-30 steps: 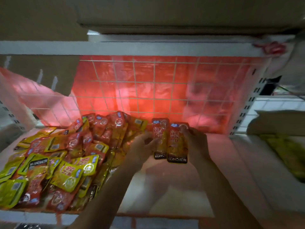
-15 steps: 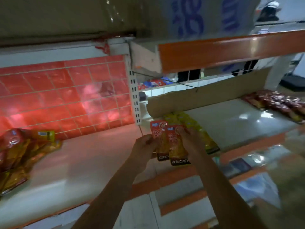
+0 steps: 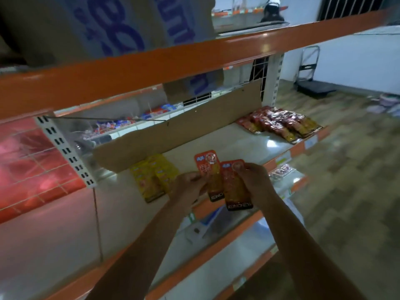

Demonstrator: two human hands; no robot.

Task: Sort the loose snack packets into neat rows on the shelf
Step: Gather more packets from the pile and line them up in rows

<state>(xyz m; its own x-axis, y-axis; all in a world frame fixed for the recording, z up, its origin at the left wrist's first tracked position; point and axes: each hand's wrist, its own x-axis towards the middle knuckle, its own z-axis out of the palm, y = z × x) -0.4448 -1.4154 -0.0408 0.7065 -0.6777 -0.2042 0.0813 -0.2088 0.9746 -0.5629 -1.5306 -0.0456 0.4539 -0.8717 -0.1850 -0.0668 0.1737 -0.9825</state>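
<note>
Snack packets [image 3: 227, 185], overlapping, one each pinched in left hand [image 3: 188, 188] and right hand [image 3: 256, 180].

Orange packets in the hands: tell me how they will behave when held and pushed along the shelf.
Probably light: the left hand and right hand hold the orange packets by their edges. Likely fairly stiff, as they look flat, not drooping. The glossy film may slide easily on the smooth shelf.

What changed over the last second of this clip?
The two orange Konchew packets were carried rightward, from the bay with the loose pile to the next bay, beside the yellow packets. Unchanged: left-hand grip and right-hand grip keep pinching them, overlapped.
</note>
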